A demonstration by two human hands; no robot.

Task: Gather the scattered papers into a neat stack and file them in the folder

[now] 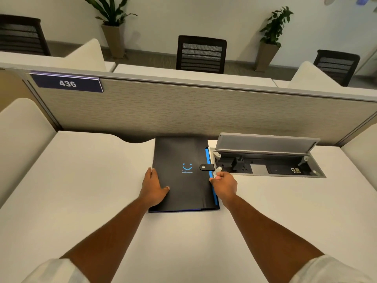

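**Folder closed and steadied on the worktop, no loose papers in sight**

The black folder point(181, 172) lies flat on the pale worktop point(81, 180), shut, with its snap strap point(207, 167) fastened across the 3 o'clock edge. A blue inner edge point(208, 158) peeks out along that same side, likely the pocket or divider inside. No scattered sheets show anywhere on the worktop, so I judge the papers are already filed, though the cover hides whatever is within.

The left hand point(154, 187) rests flat on the folder's 7 o'clock corner, fingers straight and spread, thumb pointing toward 3 o'clock. It grips nothing; the press seems meant to keep the folder from sliding. The right hand point(223, 184) sits at the folder's 3 o'clock edge, just below the strap, fingers loosely curled with the tips against the blue edge. Whether it pinches that edge or only touches it, I cannot tell.

At 2 o'clock from the folder, just beside it, an open cable hatch point(267, 158) is sunk in the worktop, its lid tilted up. A partition point(204, 111) bearing a number plate point(67, 83) closes off the 12 o'clock side.
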